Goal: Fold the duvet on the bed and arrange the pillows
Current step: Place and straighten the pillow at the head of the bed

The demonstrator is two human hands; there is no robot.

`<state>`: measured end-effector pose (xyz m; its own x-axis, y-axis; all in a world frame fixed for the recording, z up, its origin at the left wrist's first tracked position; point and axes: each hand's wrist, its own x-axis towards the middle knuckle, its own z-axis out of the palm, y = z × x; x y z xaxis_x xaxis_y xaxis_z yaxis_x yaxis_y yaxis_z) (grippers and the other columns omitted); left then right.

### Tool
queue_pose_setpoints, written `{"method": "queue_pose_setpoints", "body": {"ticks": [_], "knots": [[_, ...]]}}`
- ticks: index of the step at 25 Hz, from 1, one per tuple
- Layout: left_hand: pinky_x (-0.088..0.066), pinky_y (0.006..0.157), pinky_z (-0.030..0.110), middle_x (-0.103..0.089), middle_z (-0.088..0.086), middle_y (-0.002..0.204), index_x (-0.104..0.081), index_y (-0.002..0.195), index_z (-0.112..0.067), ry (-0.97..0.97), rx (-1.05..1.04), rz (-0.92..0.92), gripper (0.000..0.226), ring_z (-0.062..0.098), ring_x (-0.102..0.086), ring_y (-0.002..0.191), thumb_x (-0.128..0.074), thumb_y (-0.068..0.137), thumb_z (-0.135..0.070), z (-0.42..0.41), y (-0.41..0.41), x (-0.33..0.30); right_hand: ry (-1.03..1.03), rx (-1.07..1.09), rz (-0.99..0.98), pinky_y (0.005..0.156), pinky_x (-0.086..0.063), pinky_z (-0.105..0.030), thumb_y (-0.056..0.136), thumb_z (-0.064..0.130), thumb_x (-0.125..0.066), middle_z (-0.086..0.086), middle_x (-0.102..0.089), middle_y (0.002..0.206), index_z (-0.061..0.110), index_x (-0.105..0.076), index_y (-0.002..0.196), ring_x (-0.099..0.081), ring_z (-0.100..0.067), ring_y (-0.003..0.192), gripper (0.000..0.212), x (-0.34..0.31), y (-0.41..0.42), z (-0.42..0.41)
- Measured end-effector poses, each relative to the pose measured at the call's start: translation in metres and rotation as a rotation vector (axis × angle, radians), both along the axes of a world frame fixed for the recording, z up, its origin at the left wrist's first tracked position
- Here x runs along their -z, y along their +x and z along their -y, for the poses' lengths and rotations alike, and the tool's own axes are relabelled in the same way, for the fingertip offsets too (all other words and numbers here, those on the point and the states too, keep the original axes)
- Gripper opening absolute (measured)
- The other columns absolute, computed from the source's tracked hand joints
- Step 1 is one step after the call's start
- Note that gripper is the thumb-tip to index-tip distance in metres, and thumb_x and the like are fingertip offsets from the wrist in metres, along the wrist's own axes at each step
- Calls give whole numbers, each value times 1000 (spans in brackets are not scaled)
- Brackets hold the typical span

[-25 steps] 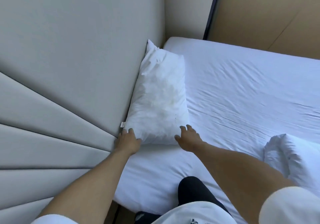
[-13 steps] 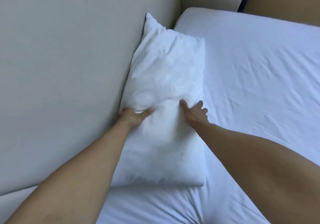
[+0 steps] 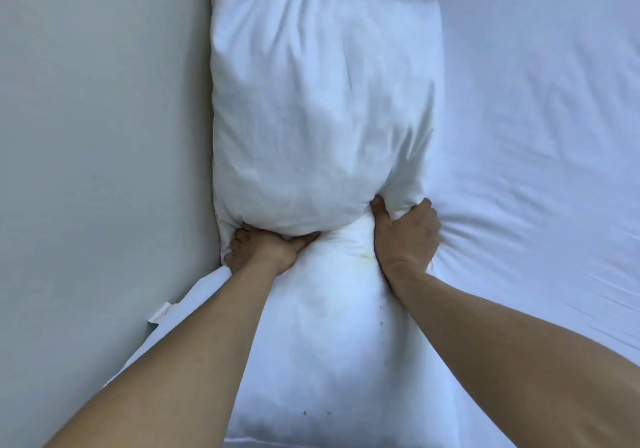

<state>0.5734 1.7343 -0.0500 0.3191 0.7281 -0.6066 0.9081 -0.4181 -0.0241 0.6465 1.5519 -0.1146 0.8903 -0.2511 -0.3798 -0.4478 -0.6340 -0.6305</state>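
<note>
A white pillow [image 3: 322, 108] lies lengthwise along the padded headboard [image 3: 97, 170] on the bed sheet [image 3: 540, 157]. My left hand [image 3: 266, 248] grips the pillow's left side at its middle, fingers dug into the fabric. My right hand [image 3: 405, 236] grips its right side at the same height, thumb pressed into the pillow and fingers curled round the edge. The pillow is squeezed into a waist between my hands. Its far half bulges up. The near half runs under my forearms and shows faint yellowish stains and small dark specks. No duvet is in view.
The beige headboard fills the left side. A small white tag [image 3: 160, 313] sticks out beside the pillow's near left edge. Wrinkled white sheet spreads to the right.
My head has come much closer to the pillow. Both hands slid from its near end up to its middle and now clench it, bunching the fabric.
</note>
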Motion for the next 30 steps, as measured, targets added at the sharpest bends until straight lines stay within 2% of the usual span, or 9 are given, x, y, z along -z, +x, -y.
{"method": "queue_pose_setpoints", "body": {"ticks": [5,10,13,15,18,21,24,26,30], "knots": [[-46,106,40,-59,3,144,-49,146,-21,-107,33,84,111,29,-55,131,-59,62,-93,15,-5,-29,291,-95,-148,97,-49,-44,83,54,-72,-8,-69,117,18,-59,126,-61,-33,115,57,-16,13,23],[-52,90,33,-68,10,124,-63,124,0,-128,-129,324,60,32,-66,112,-87,79,-31,51,-17,-130,734,154,-262,91,-58,-50,63,32,-82,-2,-78,94,26,-74,88,-73,-31,100,27,-116,-24,56],[-52,81,36,-71,13,106,-70,104,5,-247,-215,510,38,29,-68,97,-90,72,-2,88,-23,-196,985,319,-237,86,-59,-50,73,7,-84,-7,-80,92,21,-77,87,-74,-37,99,21,-192,-51,110],[-58,81,43,-75,9,93,-72,89,-5,-344,-90,561,36,31,-72,94,-94,62,-14,125,-8,-235,1056,446,-167,75,-62,-38,78,-4,-80,-7,-80,92,16,-76,90,-76,-29,94,24,-236,-51,157],[-59,83,43,-75,2,93,-72,96,-11,-388,180,656,43,29,-72,92,-87,62,-34,195,45,-279,1108,716,41,62,-61,-27,79,-6,-80,-6,-79,97,11,-73,108,-76,-17,81,35,-282,-36,225],[-50,86,37,-58,6,117,-56,116,-11,-318,525,721,34,30,-58,110,-70,87,-22,284,77,-334,960,988,179,81,-62,-39,80,5,-79,-12,-74,112,6,-68,116,-73,-25,90,37,-316,-40,309],[-44,108,46,-42,9,147,-39,150,-19,-291,774,658,61,29,-40,136,-53,92,-14,335,62,-370,577,1054,51,89,-51,-43,88,22,-66,-19,-63,128,4,-57,123,-65,-35,106,40,-330,-69,364],[-35,115,44,-42,9,151,-36,154,-22,-195,962,559,65,30,-35,141,-50,91,-13,347,26,-387,406,904,-107,102,-44,-40,96,22,-56,-21,-48,145,1,-48,138,-54,-39,127,47,-340,-93,370],[-30,115,41,-44,8,150,-38,154,-26,-103,1025,431,63,31,-34,141,-48,92,-17,333,-71,-407,351,545,-118,98,-44,-40,96,27,-53,-19,-33,149,9,-48,138,-51,-40,122,46,-357,-160,348]]}}
